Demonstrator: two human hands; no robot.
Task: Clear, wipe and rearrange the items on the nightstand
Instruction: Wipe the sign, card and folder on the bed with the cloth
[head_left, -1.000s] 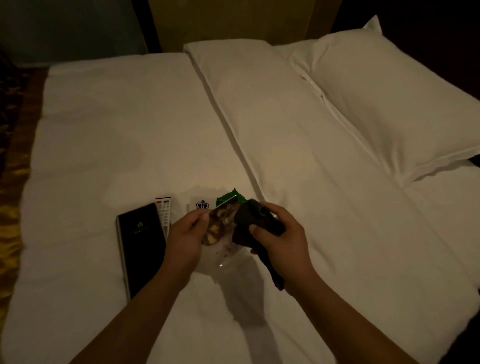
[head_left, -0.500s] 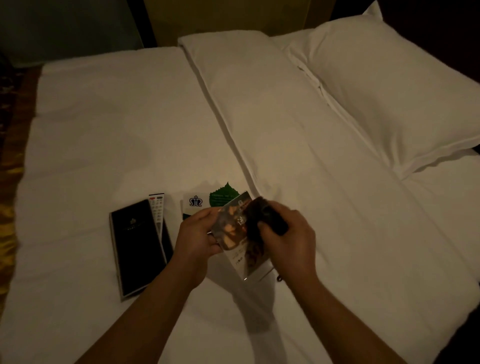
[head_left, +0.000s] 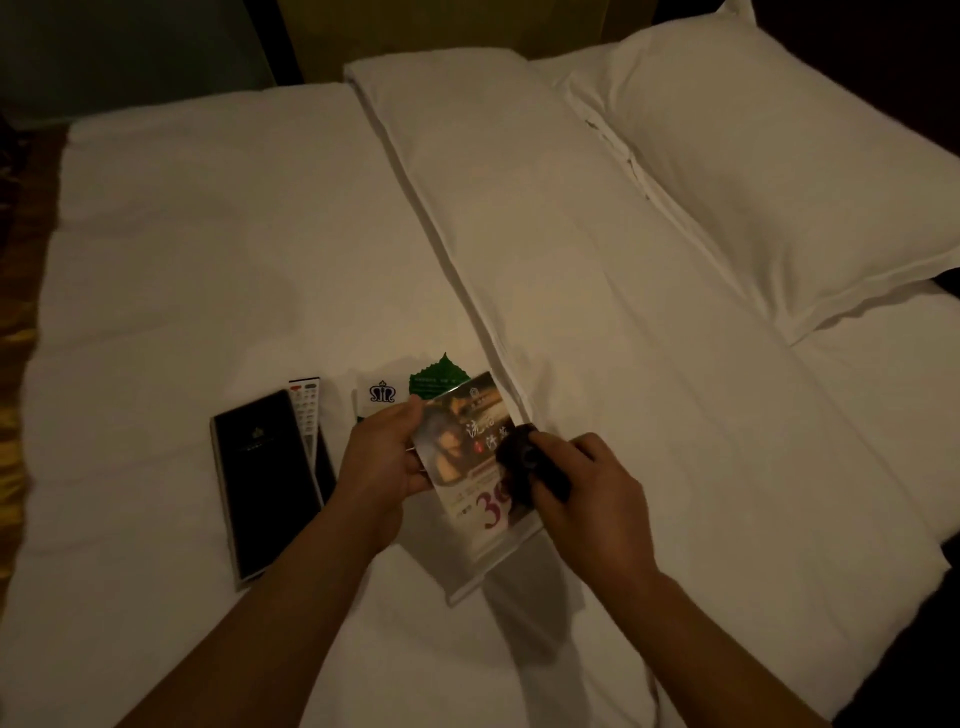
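Dark cloth pressed against printed sign card above the bed; left hand grip pinching card's edge, right hand grip clenched around cloth.

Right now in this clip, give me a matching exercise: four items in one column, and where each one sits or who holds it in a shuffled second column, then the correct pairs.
Items
1. dark cloth
2. printed sign card
3. black folder
4. pillow

Places
A. lying flat on the bed, left of both hands
B. gripped at its edge by the left hand
C. at the far right, at the head of the bed
D. pressed against the card by the right hand

Pairs: 1-D, 2-B, 3-A, 4-C
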